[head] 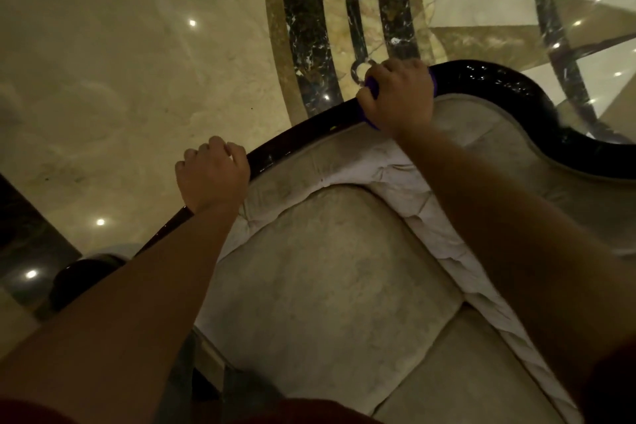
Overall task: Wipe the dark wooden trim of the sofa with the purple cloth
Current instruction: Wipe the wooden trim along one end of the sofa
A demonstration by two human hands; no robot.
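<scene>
Head view: right hand (399,96) grips purple cloth (371,84) on glossy curved trim (499,79).

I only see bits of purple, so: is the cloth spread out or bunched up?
Bunched up. The purple cloth shows only as slivers around the right hand, which grips it against the dark wooden trim.

Both hands on the trim (303,129) — left hand (213,175) left of right hand (399,96)

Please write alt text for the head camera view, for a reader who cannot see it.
A person's right hand presses a purple cloth around a sofa's dark wooden trim, while the left hand grips the trim further along. Cream cushions lie below, patterned marble floor beyond.
</scene>
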